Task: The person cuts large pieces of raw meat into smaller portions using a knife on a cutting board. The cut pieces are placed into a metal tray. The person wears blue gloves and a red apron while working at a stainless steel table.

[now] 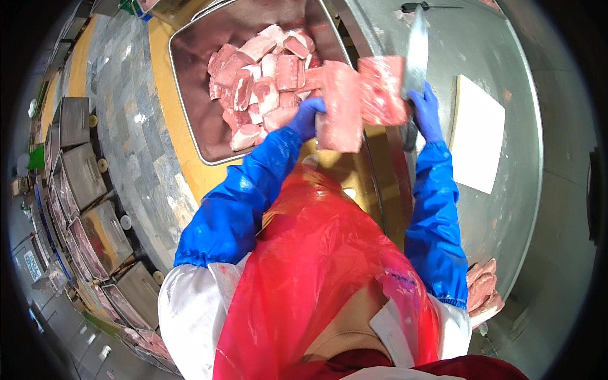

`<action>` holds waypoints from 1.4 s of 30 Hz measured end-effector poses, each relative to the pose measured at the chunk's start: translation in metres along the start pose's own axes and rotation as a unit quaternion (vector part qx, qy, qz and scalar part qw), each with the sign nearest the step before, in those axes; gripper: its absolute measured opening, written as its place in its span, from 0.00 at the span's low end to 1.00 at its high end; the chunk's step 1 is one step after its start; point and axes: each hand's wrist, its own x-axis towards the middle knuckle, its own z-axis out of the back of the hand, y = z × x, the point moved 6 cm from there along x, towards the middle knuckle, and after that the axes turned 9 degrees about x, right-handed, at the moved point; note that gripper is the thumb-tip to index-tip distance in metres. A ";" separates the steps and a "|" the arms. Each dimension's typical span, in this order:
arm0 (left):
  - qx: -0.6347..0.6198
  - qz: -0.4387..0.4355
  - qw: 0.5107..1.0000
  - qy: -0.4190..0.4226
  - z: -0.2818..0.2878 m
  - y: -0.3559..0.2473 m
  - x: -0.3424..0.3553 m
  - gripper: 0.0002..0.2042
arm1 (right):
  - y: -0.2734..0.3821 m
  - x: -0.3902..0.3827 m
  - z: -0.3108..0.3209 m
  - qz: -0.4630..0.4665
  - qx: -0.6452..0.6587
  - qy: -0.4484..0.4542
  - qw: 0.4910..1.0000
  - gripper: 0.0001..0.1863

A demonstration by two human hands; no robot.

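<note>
By the table (491, 218), right hand (428, 116) clasps knife (417, 60), tip forward; left hand (306, 119) pinches meat slab (341, 111), long axis parallel.

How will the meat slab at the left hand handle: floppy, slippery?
Likely fairly stiff: the meat slab looks straight-edged, with the left hand at one edge. Probably slippery: its surface looks raw. Unlikely to roll: broad, blocky shape.

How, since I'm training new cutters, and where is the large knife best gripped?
Probably the large knife is best taken by its dark handle, coming from the near right side, where the right hand holds it: the handle is the end nearer the body, while the long bare blade points away.
</note>
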 end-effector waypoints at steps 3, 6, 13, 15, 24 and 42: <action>0.087 -0.018 0.985 -0.146 0.105 -0.036 -0.005 0.19 | 0.018 0.013 -0.092 0.027 0.009 0.044 0.999 0.19; 0.217 -0.075 0.910 -0.346 0.166 -0.090 -0.041 0.19 | 0.031 -0.009 -0.155 0.069 0.007 0.073 0.995 0.19; 0.303 -0.075 0.898 -0.308 0.130 -0.046 -0.126 0.12 | -0.003 -0.139 -0.104 -0.140 0.053 0.063 0.987 0.11; 0.448 -0.019 0.865 -0.226 0.140 0.009 -0.137 0.16 | -0.020 -0.187 -0.057 -0.211 0.060 -0.020 0.975 0.12; 0.616 -0.057 0.753 0.225 -0.136 0.099 0.058 0.18 | -0.036 -0.355 0.103 -0.186 0.134 -0.414 0.881 0.10; 0.933 -0.245 0.252 -0.083 -0.295 0.171 0.413 0.45 | -0.091 -0.403 0.329 -0.147 0.037 -0.554 0.819 0.16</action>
